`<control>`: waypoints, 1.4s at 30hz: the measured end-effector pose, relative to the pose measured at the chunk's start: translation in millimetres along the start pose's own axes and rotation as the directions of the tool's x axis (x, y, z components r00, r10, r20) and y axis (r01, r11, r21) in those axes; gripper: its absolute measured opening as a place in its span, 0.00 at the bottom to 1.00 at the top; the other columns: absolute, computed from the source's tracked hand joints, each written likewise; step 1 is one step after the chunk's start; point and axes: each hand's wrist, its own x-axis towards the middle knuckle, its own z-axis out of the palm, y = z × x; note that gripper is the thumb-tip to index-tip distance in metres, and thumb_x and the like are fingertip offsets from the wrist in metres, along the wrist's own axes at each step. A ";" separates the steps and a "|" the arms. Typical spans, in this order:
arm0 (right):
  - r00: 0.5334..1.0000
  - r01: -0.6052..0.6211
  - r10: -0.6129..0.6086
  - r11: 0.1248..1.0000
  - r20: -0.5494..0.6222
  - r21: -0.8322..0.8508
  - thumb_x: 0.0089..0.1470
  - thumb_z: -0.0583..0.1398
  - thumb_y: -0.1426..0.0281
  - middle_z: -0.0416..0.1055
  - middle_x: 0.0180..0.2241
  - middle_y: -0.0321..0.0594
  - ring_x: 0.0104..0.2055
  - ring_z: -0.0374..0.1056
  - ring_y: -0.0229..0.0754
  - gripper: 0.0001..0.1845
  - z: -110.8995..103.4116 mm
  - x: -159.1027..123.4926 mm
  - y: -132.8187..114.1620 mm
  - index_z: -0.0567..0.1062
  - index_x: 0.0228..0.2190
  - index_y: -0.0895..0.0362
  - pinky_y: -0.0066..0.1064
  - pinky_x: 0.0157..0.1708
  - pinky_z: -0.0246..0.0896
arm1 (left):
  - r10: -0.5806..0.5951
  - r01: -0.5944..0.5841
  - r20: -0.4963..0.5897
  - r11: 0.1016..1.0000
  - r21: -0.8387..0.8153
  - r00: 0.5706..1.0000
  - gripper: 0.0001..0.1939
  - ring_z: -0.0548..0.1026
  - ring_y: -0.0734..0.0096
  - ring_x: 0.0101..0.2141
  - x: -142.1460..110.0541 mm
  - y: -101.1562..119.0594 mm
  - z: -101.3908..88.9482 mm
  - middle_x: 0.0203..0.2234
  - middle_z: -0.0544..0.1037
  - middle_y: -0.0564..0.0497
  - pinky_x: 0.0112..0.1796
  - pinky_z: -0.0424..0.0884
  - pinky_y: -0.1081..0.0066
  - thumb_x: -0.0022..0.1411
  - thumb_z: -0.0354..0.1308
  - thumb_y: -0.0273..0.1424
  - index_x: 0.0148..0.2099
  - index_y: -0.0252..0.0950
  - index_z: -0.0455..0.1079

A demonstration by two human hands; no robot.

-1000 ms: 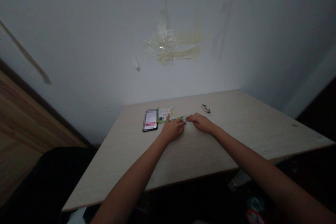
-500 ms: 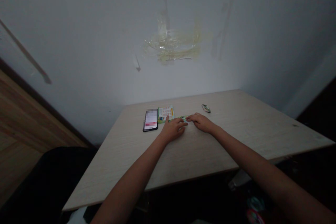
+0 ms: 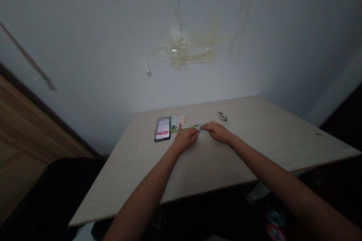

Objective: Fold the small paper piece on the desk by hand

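A narrow strip of paper with green print point(image 3: 195, 126) lies on the table under my fingertips. My left hand point(image 3: 186, 139) rests at its left part, thumb apart and fingers stretched to the right. From the other side, my right hand point(image 3: 217, 131) reaches in, its outstretched fingers pressing on the strip's right end. Both hands are open, and they partly cover the strip. Just beyond my left thumb is a flat printed card or booklet point(image 3: 178, 119) with green edges and rows of small pictures.
A phone point(image 3: 162, 129) with a lit, partly blurred screen lies left of the booklet. A small crumpled or folded printed piece point(image 3: 222, 116) sits farther back, right of my hands. The wooden table point(image 3: 135, 169) meets a white wall with old tape point(image 3: 183, 51).
My left fingers have drawn closer together and curled in a little along the strip. My right hand stays nearly still; the phone and booklet have not moved.
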 end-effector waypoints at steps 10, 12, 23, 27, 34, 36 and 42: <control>1.000 0.023 -0.023 0.999 -0.002 -0.033 0.55 0.52 0.82 0.74 0.53 0.42 0.54 0.68 0.45 0.27 0.6 -0.5 -2.9 0.76 0.52 0.53 0.43 0.56 0.61 | 0.049 -0.048 -0.013 0.997 0.068 0.999 0.16 0.70 0.65 0.55 -0.6 0.8 0.1 0.54 0.76 0.53 0.63 0.27 0.39 0.71 0.45 0.37 0.55 0.48 0.70; 1.000 0.013 -0.013 0.999 -0.009 -0.040 0.55 0.52 0.82 0.75 0.52 0.42 0.53 0.68 0.45 0.26 1.1 0.4 -3.2 0.77 0.50 0.54 0.43 0.56 0.61 | 0.066 -0.064 -0.023 0.994 0.087 0.998 0.16 0.71 0.65 0.55 -1.1 0.9 0.8 0.54 0.76 0.53 0.62 0.27 0.37 0.71 0.46 0.38 0.55 0.49 0.69; 1.000 0.010 -0.011 0.996 -0.010 -0.092 0.53 0.53 0.82 0.76 0.50 0.43 0.51 0.69 0.46 0.24 3.4 1.1 -4.5 0.78 0.48 0.56 0.42 0.55 0.62 | 0.079 -0.053 -0.102 0.971 0.233 0.992 0.15 0.62 0.56 0.62 -1.0 -0.5 -0.1 0.52 0.78 0.56 0.61 0.29 0.32 0.68 0.51 0.37 0.52 0.54 0.73; 1.000 -0.005 0.004 0.996 -0.013 -0.085 0.53 0.54 0.81 0.76 0.50 0.42 0.52 0.68 0.45 0.24 3.5 1.0 -4.7 0.78 0.48 0.55 0.42 0.56 0.62 | 0.075 -0.044 -0.125 0.971 0.234 0.989 0.15 0.62 0.54 0.62 -0.5 -3.5 -1.0 0.51 0.78 0.57 0.60 0.26 0.30 0.67 0.51 0.36 0.52 0.56 0.74; 1.000 -0.006 0.005 0.998 -0.014 -0.067 0.53 0.54 0.81 0.76 0.50 0.42 0.52 0.68 0.45 0.24 2.8 0.1 -4.8 0.78 0.48 0.55 0.42 0.56 0.62 | 0.009 0.043 -0.186 0.961 0.273 0.983 0.16 0.60 0.51 0.63 -1.3 -10.0 -4.1 0.54 0.76 0.55 0.60 0.26 0.30 0.65 0.52 0.37 0.52 0.56 0.75; 1.000 -0.001 0.001 0.998 -0.011 -0.067 0.53 0.54 0.81 0.76 0.51 0.42 0.52 0.68 0.45 0.24 3.3 -0.4 -3.6 0.78 0.49 0.55 0.42 0.56 0.62 | -0.005 0.061 -0.199 0.959 0.276 0.980 0.15 0.59 0.50 0.63 -1.3 -10.7 -4.4 0.55 0.75 0.55 0.60 0.26 0.30 0.65 0.53 0.38 0.51 0.55 0.75; 1.000 -0.001 0.000 0.998 -0.015 -0.063 0.53 0.54 0.82 0.76 0.51 0.41 0.53 0.68 0.45 0.25 4.4 -0.4 -1.7 0.78 0.49 0.54 0.42 0.56 0.62 | -0.019 0.086 -0.222 0.951 0.296 0.975 0.15 0.59 0.47 0.63 -2.0 -10.1 -5.8 0.55 0.75 0.53 0.59 0.25 0.29 0.64 0.54 0.38 0.49 0.55 0.76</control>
